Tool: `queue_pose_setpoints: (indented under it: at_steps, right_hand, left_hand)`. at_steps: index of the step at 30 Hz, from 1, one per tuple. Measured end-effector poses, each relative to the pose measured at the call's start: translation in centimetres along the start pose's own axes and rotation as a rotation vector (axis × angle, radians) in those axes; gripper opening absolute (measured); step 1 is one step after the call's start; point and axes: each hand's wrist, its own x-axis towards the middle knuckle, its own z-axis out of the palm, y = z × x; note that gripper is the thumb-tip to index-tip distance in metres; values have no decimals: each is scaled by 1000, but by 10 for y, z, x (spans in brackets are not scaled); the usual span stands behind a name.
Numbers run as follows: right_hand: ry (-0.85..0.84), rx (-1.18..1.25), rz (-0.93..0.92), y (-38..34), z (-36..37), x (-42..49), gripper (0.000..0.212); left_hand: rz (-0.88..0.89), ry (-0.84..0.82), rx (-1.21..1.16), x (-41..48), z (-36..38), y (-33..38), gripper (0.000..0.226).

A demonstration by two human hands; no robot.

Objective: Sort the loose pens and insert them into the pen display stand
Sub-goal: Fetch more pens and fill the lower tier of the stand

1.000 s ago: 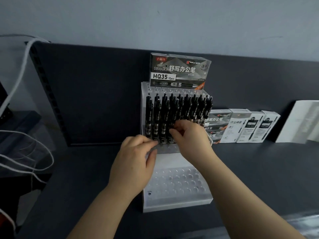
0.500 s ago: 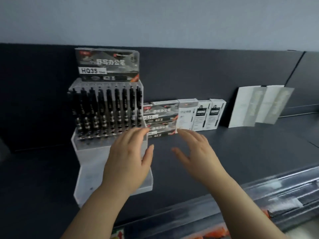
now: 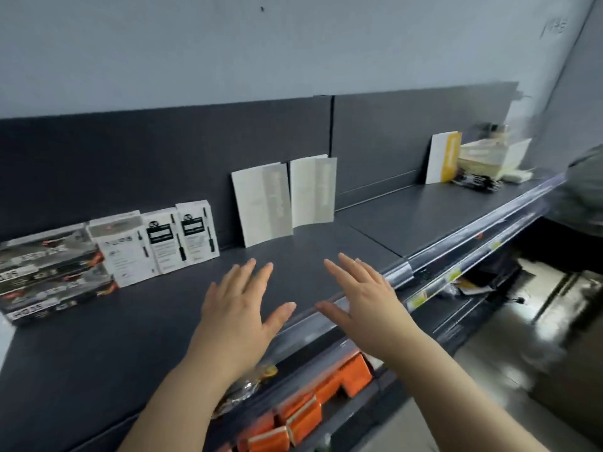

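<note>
My left hand (image 3: 239, 308) and my right hand (image 3: 365, 303) hover side by side over the dark shelf (image 3: 98, 347), fingers spread and straight, holding nothing. The pen display stand is out of the frame to the left. Far along the shelf at the right lies a small heap of black loose pens (image 3: 476, 182), blurred, beside a white and yellow card (image 3: 443, 161). Dark pen boxes (image 3: 55, 272) are stacked at the left edge, with white pen boxes (image 3: 163, 239) standing next to them.
Two pale folded cards (image 3: 284, 200) lean on the shelf's back panel. A clear price rail (image 3: 456, 243) runs along the shelf's front edge. Orange packs (image 3: 313, 406) fill the shelf below. A blurred dark shape (image 3: 584, 194) stands at the far right.
The view has swung right, so the display stand has left the frame. Both hands came off the stand and now hover open over the shelf further right.
</note>
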Motion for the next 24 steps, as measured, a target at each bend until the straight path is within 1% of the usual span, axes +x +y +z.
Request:
queue_pose_setpoints:
  at_steps: [8, 10, 13, 17, 19, 24]
  right_hand:
    - [0, -31, 170, 151, -26, 43, 70]
    - [-6, -41, 202, 189, -29, 62, 71]
    - [2, -86, 240, 248, -35, 92, 71]
    - [-28, -133, 299, 324, -61, 125, 71]
    - [-10, -136, 330, 360, -75, 139, 71]
    - [3, -101, 379, 440, -96, 170, 71]
  left_hand:
    - [72, -115, 62, 105, 65, 97, 101]
    - [76, -137, 42, 138, 85, 121, 99]
    - [96, -121, -24, 196, 117, 159, 96]
    - [144, -147, -53, 271, 154, 220, 98]
    - [179, -153, -46, 303, 167, 250, 103]
    - [182, -199, -21, 363, 185, 312, 96]
